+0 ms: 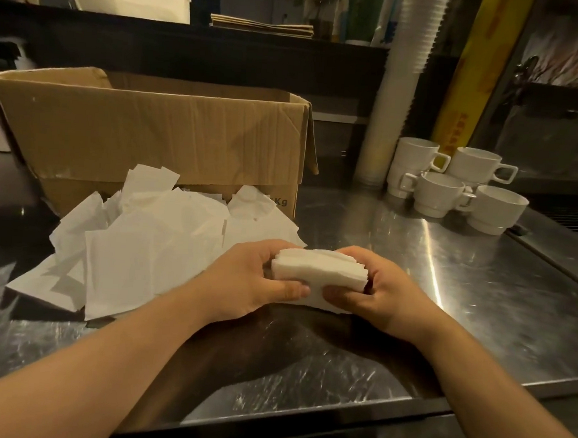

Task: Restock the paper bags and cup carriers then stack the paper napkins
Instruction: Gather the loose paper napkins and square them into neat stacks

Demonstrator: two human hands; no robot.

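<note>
Both hands clamp one napkin stack [318,274] over the steel counter [479,298]: left hand [250,277] and right hand [378,292] curl around its ends. Loose napkins [144,243] at 9 o'clock; cardboard box [167,133] at 11; white mugs [452,184] at 2.

Brushed stainless-steel counter [479,298], glossy and finely scratched. Matt brown corrugated cardboard box [170,137], creased. Soft, matt white paper napkins: a loose pile [150,244] and a neat stack [318,271]. Glossy white ceramic cups [452,184]. Ribbed white disposable cups [400,83], stacked tall.
</note>
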